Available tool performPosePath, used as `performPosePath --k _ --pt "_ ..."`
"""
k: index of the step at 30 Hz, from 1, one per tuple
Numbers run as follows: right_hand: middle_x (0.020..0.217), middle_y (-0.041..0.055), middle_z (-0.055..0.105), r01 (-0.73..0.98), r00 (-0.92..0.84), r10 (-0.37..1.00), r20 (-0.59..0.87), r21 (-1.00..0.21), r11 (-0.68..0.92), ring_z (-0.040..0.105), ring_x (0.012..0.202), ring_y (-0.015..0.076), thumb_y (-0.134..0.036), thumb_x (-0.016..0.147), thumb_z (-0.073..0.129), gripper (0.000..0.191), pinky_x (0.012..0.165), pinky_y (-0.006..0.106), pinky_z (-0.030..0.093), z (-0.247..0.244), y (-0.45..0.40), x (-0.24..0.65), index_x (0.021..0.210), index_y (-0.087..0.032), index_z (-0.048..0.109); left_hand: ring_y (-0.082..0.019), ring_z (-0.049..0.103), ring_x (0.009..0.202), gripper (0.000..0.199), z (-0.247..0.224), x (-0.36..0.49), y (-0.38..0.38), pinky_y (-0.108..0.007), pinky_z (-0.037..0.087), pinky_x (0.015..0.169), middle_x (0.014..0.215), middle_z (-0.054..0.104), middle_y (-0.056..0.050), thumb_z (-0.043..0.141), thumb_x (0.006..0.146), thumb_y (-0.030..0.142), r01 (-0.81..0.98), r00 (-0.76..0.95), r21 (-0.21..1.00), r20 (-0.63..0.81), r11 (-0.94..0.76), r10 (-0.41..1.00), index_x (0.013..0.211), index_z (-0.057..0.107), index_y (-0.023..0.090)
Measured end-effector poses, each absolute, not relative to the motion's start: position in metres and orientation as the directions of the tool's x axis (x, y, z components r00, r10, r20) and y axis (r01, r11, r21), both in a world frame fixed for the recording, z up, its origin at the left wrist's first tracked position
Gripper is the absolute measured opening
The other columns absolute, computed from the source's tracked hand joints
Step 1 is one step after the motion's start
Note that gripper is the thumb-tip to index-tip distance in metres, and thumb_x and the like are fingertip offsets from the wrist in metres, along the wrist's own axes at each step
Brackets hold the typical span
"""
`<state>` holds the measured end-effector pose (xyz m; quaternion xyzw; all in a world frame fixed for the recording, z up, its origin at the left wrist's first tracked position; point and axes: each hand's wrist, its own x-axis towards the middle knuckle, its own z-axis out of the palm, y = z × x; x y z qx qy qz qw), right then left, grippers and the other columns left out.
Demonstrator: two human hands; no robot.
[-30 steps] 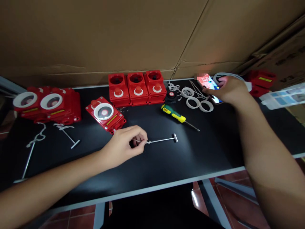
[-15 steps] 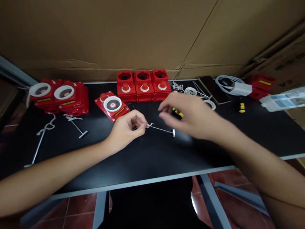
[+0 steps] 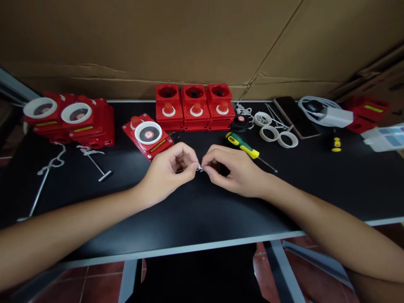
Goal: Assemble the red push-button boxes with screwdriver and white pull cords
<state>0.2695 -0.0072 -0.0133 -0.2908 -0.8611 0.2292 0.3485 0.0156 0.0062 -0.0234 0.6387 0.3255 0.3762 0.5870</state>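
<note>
My left hand (image 3: 170, 172) pinches a thin white cord (image 3: 199, 168) between thumb and fingertips, just above the black table. Facing it, my right hand (image 3: 240, 170) is closed in a pinch on the same short knotted bit of cord. The small metal T-bar tied to that cord is hidden now, apparently behind my right hand. Just behind my left hand lies a tilted red box with a white ring (image 3: 148, 134). A green and yellow screwdriver (image 3: 242, 145) rests beyond my right hand, its shaft pointing right.
Three red boxes (image 3: 195, 113) stand against the cardboard at the back. More red boxes with white rings (image 3: 94, 126) sit at left, with corded metal T-bars (image 3: 100, 170) before them. White rings (image 3: 287, 139), a phone (image 3: 296, 115) and a charger with cable (image 3: 337, 117) lie at right.
My right hand has moved down and left to meet my left hand and has closed on the cord. The T-bar has gone from sight. The view has shifted slightly.
</note>
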Motion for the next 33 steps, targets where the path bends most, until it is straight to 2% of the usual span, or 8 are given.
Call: performPosePath --k 5,9,11,17,26,33 --pt "0.093 -0.0019 0.070 0.342 -0.555 0.697 0.453 -0.640 0.688 0.060 0.067 0.0107 -0.017 0.111 0.076 0.012 0.060 0.026 0.050 -0.013 -0.014 0.264 0.109 -0.025 0.067 -0.014 0.066 0.080 0.025 -0.020 0.015 0.005 -0.027 0.059 0.077 0.088 0.070 0.001 0.091 0.101 0.034 -0.009 0.501 0.995 0.090 -0.098 0.861 0.099 0.070 0.021" --pt "0.089 -0.0024 0.068 0.358 -0.549 0.713 0.437 -0.648 0.673 0.058 0.067 0.0118 -0.017 0.113 0.073 0.014 0.059 0.028 0.047 -0.013 -0.017 0.261 0.105 -0.026 0.066 -0.014 0.068 0.081 0.030 -0.018 0.014 0.004 -0.027 0.060 0.078 0.091 0.070 0.001 0.093 0.103 0.039 -0.012 0.498 0.995 0.095 -0.103 0.862 0.102 0.068 0.022" --pt "0.089 -0.0022 0.068 0.339 -0.533 0.726 0.434 -0.677 0.653 0.059 0.068 0.0124 -0.018 0.114 0.073 0.014 0.060 0.029 0.048 -0.013 -0.017 0.260 0.105 -0.026 0.066 -0.014 0.069 0.082 0.031 -0.018 0.014 0.003 -0.026 0.061 0.079 0.094 0.071 0.001 0.095 0.101 0.037 -0.035 0.493 0.993 0.116 -0.113 0.862 0.104 0.067 0.023" --pt "0.088 -0.0024 0.070 0.322 -0.473 0.790 0.390 -0.758 0.567 0.061 0.070 0.0128 -0.017 0.112 0.077 0.015 0.062 0.029 0.050 -0.011 -0.023 0.258 0.102 -0.026 0.069 -0.013 0.073 0.086 0.021 -0.015 0.015 -0.001 -0.024 0.062 0.082 0.096 0.074 0.001 0.090 0.094 0.018 -0.066 0.478 0.989 0.147 -0.131 0.866 0.102 0.072 0.022" --pt "0.085 -0.0028 0.073 0.330 -0.454 0.814 0.361 -0.781 0.531 0.061 0.066 0.0135 -0.021 0.113 0.079 0.021 0.059 0.030 0.048 -0.011 -0.030 0.257 0.098 -0.027 0.066 -0.015 0.074 0.079 0.009 -0.014 0.014 -0.001 -0.027 0.063 0.077 0.086 0.079 0.000 0.088 0.095 0.021 0.004 0.507 0.995 0.081 -0.097 0.858 0.098 0.080 0.020" --pt "0.083 -0.0034 0.070 0.346 -0.482 0.795 0.369 -0.754 0.559 0.061 0.067 0.0113 -0.017 0.113 0.076 0.022 0.061 0.026 0.048 -0.008 -0.031 0.256 0.096 -0.025 0.064 -0.013 0.074 0.077 0.002 -0.010 0.013 -0.002 -0.023 0.060 0.072 0.089 0.080 -0.001 0.084 0.096 0.018 0.022 0.517 0.983 0.147 -0.184 0.843 0.097 0.084 0.020"
